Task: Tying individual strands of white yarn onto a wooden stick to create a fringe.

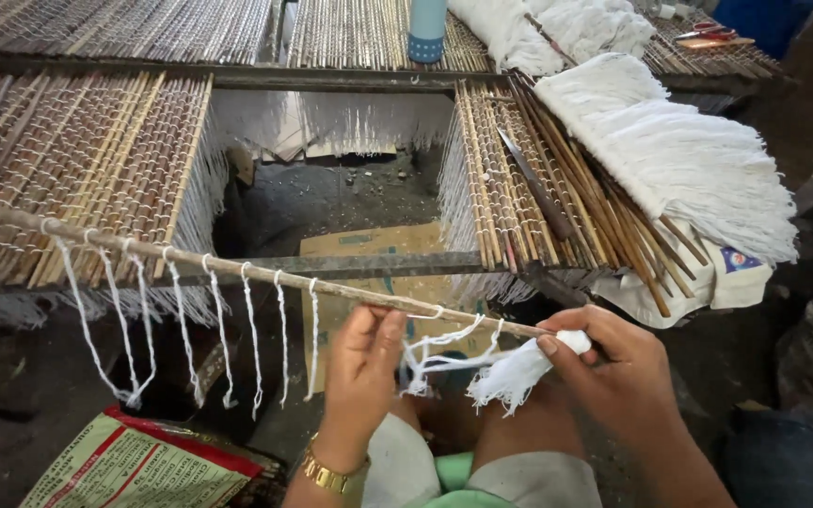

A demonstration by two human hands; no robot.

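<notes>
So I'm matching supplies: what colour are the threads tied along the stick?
White, all of them: the threads hang from the stick, clearest in the head view.

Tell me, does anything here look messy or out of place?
Mostly orderly. Only the loose sticks on the right-hand rack lie askew, crossing its neat rows, and debris litters the floor in the gap.

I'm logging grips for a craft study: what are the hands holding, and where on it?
The left hand pinches the thin stick near its right end. The right hand grips the stick's tip together with a bunch of white threads.
</notes>
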